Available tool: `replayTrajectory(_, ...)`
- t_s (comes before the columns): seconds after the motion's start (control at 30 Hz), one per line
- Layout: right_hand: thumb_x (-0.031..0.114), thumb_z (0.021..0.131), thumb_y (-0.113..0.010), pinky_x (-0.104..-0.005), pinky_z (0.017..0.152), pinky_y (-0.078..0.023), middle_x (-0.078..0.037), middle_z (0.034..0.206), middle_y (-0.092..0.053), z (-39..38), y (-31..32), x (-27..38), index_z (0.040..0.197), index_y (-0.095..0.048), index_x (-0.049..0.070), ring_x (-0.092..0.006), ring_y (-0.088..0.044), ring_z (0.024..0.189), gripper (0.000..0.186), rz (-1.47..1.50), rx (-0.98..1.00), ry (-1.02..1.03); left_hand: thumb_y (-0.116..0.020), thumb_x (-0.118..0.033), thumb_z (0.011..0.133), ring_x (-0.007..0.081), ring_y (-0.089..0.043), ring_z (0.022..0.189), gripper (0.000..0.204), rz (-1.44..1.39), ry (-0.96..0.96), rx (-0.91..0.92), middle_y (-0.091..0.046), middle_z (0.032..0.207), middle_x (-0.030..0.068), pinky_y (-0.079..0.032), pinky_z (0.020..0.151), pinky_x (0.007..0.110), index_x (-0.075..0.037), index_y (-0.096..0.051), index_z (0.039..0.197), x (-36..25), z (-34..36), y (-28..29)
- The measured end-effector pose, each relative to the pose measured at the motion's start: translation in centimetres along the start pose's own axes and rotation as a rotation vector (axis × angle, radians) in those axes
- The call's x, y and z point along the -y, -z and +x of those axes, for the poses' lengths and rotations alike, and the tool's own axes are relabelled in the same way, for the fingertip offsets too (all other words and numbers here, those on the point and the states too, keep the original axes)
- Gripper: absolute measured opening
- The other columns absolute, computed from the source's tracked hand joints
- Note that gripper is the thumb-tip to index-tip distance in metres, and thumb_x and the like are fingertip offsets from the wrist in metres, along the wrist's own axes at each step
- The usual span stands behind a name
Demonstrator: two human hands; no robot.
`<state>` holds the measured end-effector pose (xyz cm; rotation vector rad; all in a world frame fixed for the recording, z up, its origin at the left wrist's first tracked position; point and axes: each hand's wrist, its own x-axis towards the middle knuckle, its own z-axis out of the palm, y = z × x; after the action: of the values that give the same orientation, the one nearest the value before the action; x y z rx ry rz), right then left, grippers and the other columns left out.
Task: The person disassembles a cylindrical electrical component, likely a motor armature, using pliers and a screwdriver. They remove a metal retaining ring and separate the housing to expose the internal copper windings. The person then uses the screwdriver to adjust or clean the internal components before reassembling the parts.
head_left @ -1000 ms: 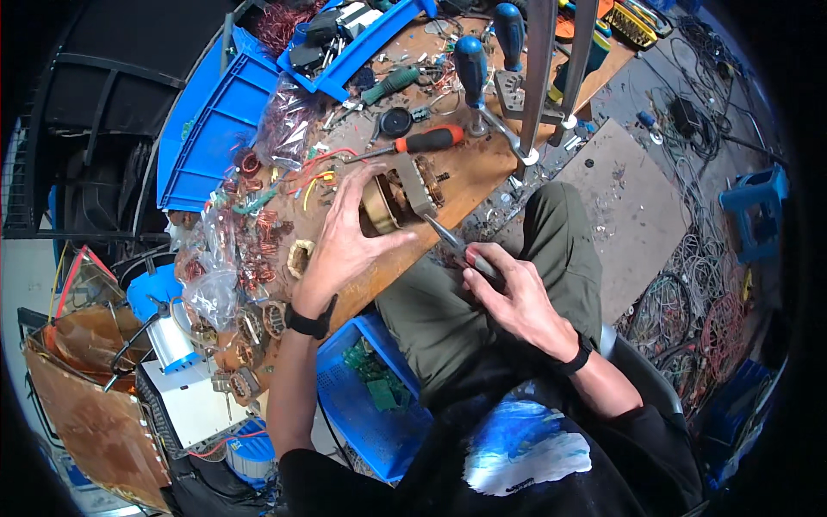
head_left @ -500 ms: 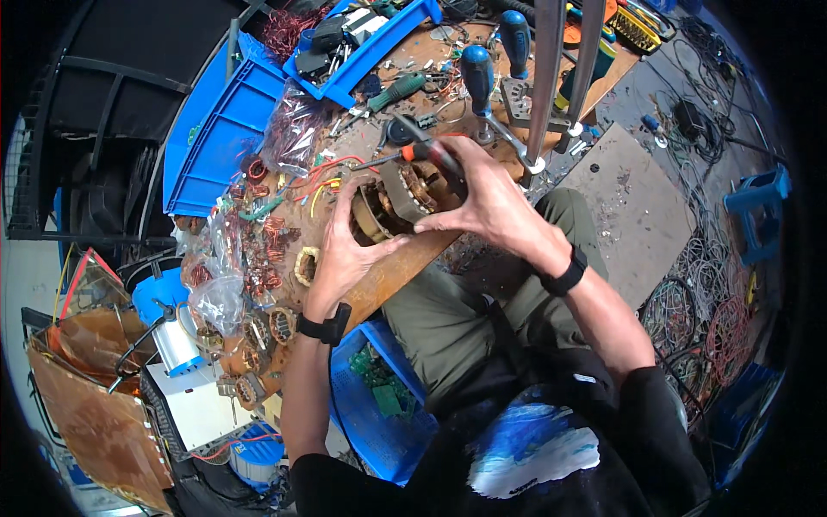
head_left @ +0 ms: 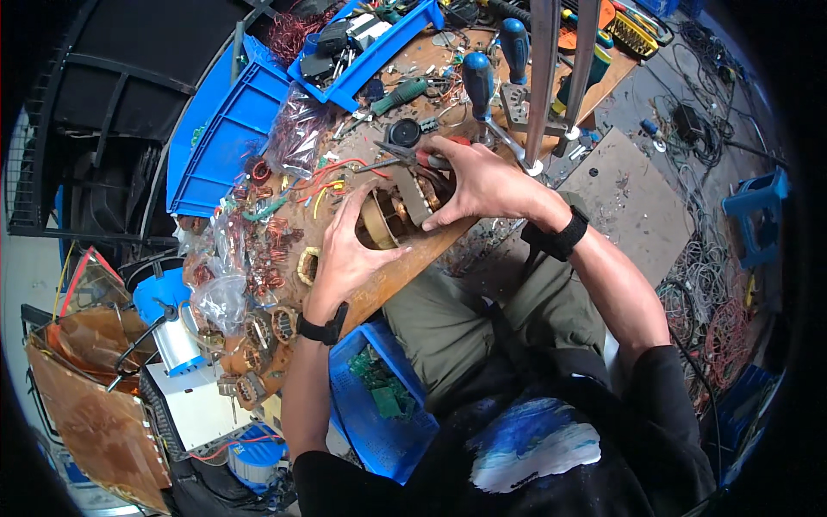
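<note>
Over the bench's front edge I hold a small electric motor point(head_left: 413, 195), with a grey laminated core and copper windings. My left hand point(head_left: 348, 252) is curled round its brass-coloured round end housing point(head_left: 376, 222), thumb along the lower side. On the other end, my right hand point(head_left: 487, 183) grips the core between thumb and fingers. Pliers with red handles point(head_left: 433, 161) poke out from under the right hand's fingers, jaws toward the left; the hand hides part of them. Beside the jaws lies a round black part point(head_left: 403, 132).
Copper coils and several stators point(head_left: 258, 332) crowd the bench's left side. A green-handled screwdriver point(head_left: 399, 96) and blue tray point(head_left: 370, 56) lie farther back. Blue-handled tools point(head_left: 478, 82) and upright metal bars point(head_left: 541, 86) stand to the right. A blue crate point(head_left: 379, 431) holds circuit boards below.
The motor has turned and shifted slightly to the right, showing more of the core's flat side. The pliers' jaws have swung down to the left, uncovering the round black part.
</note>
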<state>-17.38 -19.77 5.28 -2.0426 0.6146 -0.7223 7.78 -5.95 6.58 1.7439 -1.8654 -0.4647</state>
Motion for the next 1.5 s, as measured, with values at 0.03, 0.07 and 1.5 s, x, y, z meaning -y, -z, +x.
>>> replayTrajectory(0.03, 0.042, 0.066, -0.100, -0.0459, 0.102, -0.055, -0.027, 0.123, -0.072, -0.5, -0.3, -0.3, 0.140, -0.055, -0.002, -0.0432, -0.069, 0.120, 0.098, -0.021, -0.038, 0.013, -0.103, -0.030, 0.064, 0.0386, -0.060, 0.138, 0.114, 0.037, -0.007, 0.014, -0.059, 0.150, 0.0231, -0.049, 0.117, 0.048, -0.003, -0.045, 0.158, -0.8, 0.1, 0.4)
replayTrajectory(0.07, 0.042, 0.066, -0.100, -0.0465, 0.102, -0.055, -0.027, 0.123, -0.072, -0.9, -0.6, -0.4, 0.141, -0.054, -0.002, -0.0439, -0.069, 0.120, 0.099, -0.041, -0.075, 0.025, -0.102, -0.030, 0.064, 0.0389, -0.060, 0.138, 0.113, 0.074, -0.014, 0.028, -0.059, 0.151, 0.0229, -0.048, 0.117, 0.048, -0.004, -0.045, 0.158, -1.5, 0.2, 0.8)
replayTrajectory(1.5, 0.040, 0.071, -0.101, -0.0451, 0.105, -0.050, -0.019, 0.124, -0.070, -2.7, -0.4, -0.9, 0.137, -0.049, 0.003, -0.0302, -0.067, 0.120, 0.092, 0.194, -0.043, -0.147, -0.076, -0.013, 0.096, 0.0427, -0.071, 0.099, 0.027, 0.498, -0.245, 0.030, -0.075, 0.108, 0.0210, -0.055, 0.103, 0.052, 0.000, -0.071, 0.119, -2.4, -1.7, 2.9)
